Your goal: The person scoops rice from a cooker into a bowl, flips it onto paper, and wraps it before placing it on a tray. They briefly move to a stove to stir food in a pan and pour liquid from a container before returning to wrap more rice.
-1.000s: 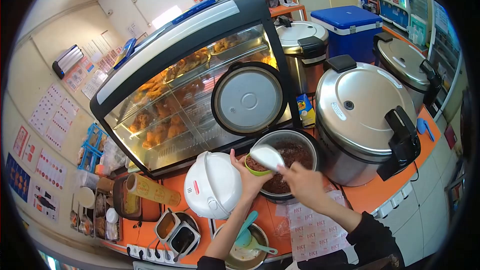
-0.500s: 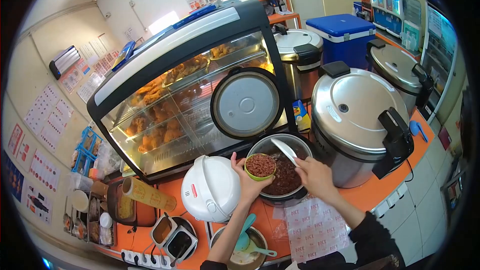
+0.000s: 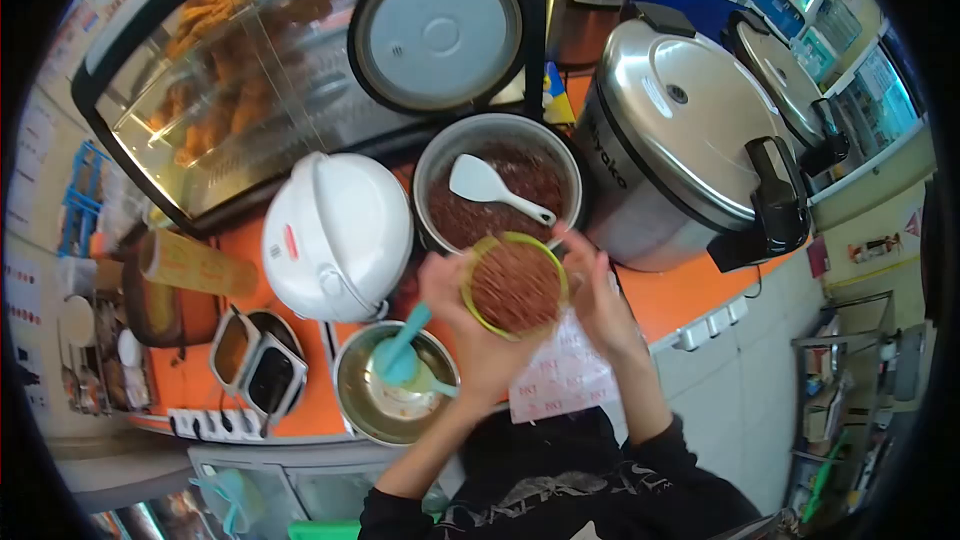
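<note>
My left hand [image 3: 475,340] is wrapped round a small green cup [image 3: 564,285], filled to the rim with reddish-brown rice [image 3: 515,287]. At the cup's right side is my right hand [image 3: 605,305], free of any tool, its fingers stretched out close to the rim and somewhat smeared by motion. Just beyond the cup stands a round metal cooker pot [image 3: 572,165] holding more of this rice. A white rice paddle [image 3: 490,185] lies on top of that rice, its handle pointing toward my right hand. Printed wrapping paper [image 3: 560,380] lies on the counter below my hands.
To the left are a white lidded rice cooker [image 3: 340,240] and a metal bowl [image 3: 350,395] with turquoise scoops [image 3: 400,360]. A large steel rice cooker [image 3: 680,150] stands right. Behind, the raised pot lid [image 3: 440,35] sits before a glass case [image 3: 240,90] of fried chicken.
My right hand has let go of the rice paddle, now lying in the pot, and moved to the cup. The cup has come nearer to me, and the view has tilted down.
</note>
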Tool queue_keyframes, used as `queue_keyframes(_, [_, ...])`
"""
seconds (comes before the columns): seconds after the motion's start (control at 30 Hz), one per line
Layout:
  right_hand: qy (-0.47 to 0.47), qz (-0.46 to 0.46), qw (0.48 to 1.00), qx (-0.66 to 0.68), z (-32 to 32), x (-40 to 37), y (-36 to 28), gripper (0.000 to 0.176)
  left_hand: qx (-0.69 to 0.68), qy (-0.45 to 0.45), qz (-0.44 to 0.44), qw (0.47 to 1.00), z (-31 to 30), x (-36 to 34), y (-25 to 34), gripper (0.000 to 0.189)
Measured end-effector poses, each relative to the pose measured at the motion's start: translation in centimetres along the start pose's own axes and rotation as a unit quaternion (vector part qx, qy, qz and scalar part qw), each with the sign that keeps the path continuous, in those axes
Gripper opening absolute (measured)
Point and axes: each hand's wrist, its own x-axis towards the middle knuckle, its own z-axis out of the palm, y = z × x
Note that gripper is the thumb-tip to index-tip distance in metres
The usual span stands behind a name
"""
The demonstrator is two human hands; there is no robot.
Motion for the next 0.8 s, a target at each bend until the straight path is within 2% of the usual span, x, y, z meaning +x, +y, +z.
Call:
queue_keyframes(0.03, [0.067,0.078,0.972,0.212,0.9,-2.1,2.6,0.065,0.084,-0.051,-0.010,0.995,0.7,-2.7,-0.3,0.115])
queue_keyframes(0.07, [0.125,0.147,0.918,0.346,0.9,-4.5,3.8,0.065,0.059,-0.063,-0.072,0.994,2.1,-6.9,-2.3,0.101])
queue_keyframes(0.1, [0.136,0.142,0.910,0.364,-0.2,-6.3,5.2,0.063,0.168,-0.152,-0.073,0.971,2.2,-8.9,-2.1,0.100])
queue_keyframes(0.17, [0.149,0.129,0.897,0.395,-4.2,-8.6,8.0,0.060,0.146,-0.211,-0.109,0.960,3.0,-12.3,-3.8,0.104])
queue_keyframes(0.23, [0.264,0.000,0.942,0.208,-6.9,-9.0,9.8,0.053,0.157,-0.268,-0.159,0.937,2.0,-13.4,-5.5,0.103])
queue_keyframes(0.27, [0.312,-0.065,0.941,0.112,-7.9,-9.3,10.8,0.050,0.226,-0.296,-0.174,0.912,1.9,-13.8,-6.6,0.099])
queue_keyframes(0.3, [0.298,-0.103,0.942,-0.117,-8.2,-9.5,12.0,0.045,0.248,-0.293,-0.166,0.908,2.1,-14.5,-8.1,0.099])
queue_keyframes(0.33, [0.265,-0.141,0.893,-0.336,-8.0,-9.4,13.6,0.041,0.273,-0.291,-0.155,0.904,2.4,-15.3,-9.9,0.098])
queue_keyframes(0.37, [0.218,-0.176,0.797,-0.536,-7.8,-9.3,15.1,0.039,0.298,-0.289,-0.141,0.899,2.7,-16.1,-11.8,0.098])
queue_keyframes(0.43, [0.118,-0.141,0.755,-0.629,-7.8,-9.5,18.5,0.043,0.357,-0.281,-0.122,0.883,3.0,-18.6,-16.3,0.102])
queue_keyframes(0.47, [0.070,-0.127,0.729,-0.669,-7.3,-9.1,18.8,0.046,0.389,-0.276,-0.108,0.872,2.9,-18.1,-16.6,0.104])
queue_keyframes(0.57, [0.016,-0.052,0.703,-0.709,-8.1,-8.1,17.8,0.050,0.406,-0.316,-0.149,0.844,2.9,-17.9,-16.2,0.114])
queue_keyframes(0.6, [-0.002,-0.028,0.713,-0.701,-8.1,-7.5,17.6,0.056,0.425,-0.298,-0.114,0.847,3.1,-18.0,-16.4,0.119])
queue_keyframes(0.7, [-0.003,0.070,0.770,-0.635,-7.2,-7.2,12.1,0.064,0.422,-0.288,-0.183,0.840,3.2,-17.9,-14.6,0.115])
queue_keyframes(0.73, [0.011,-0.069,0.788,-0.612,-9.2,-8.2,11.2,0.069,0.438,-0.229,-0.166,0.853,3.2,-18.4,-12.5,0.102])
queue_keyframes(0.8, [0.087,-0.107,0.793,-0.593,-14.7,-10.6,8.4,0.066,0.404,-0.147,-0.189,0.883,2.6,-21.9,-10.3,0.089])
